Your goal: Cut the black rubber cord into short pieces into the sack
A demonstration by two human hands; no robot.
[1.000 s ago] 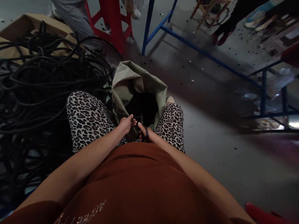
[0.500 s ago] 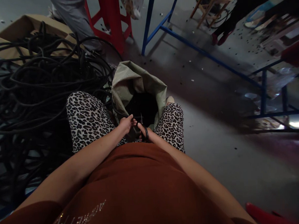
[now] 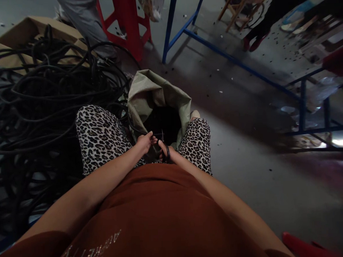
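Observation:
My left hand (image 3: 145, 143) is closed on a black rubber cord (image 3: 136, 129) that comes in from the left over the sack's edge. My right hand (image 3: 164, 148) grips scissors (image 3: 168, 153); a black handle loop shows over the hand and a thin blade points up towards the sack. The two hands are close together, just above the near side of an open woven sack (image 3: 174, 88) between my knees. The inside of the sack is dark, so its contents cannot be made out.
A large heap of tangled black cords (image 3: 58, 88) lies at my left, before an open cardboard box (image 3: 19, 31). Beyond the sack stand a red stool (image 3: 131, 28) and a blue metal frame (image 3: 213, 51). Other people's legs (image 3: 78, 15) show at the top. Small scraps dot the floor.

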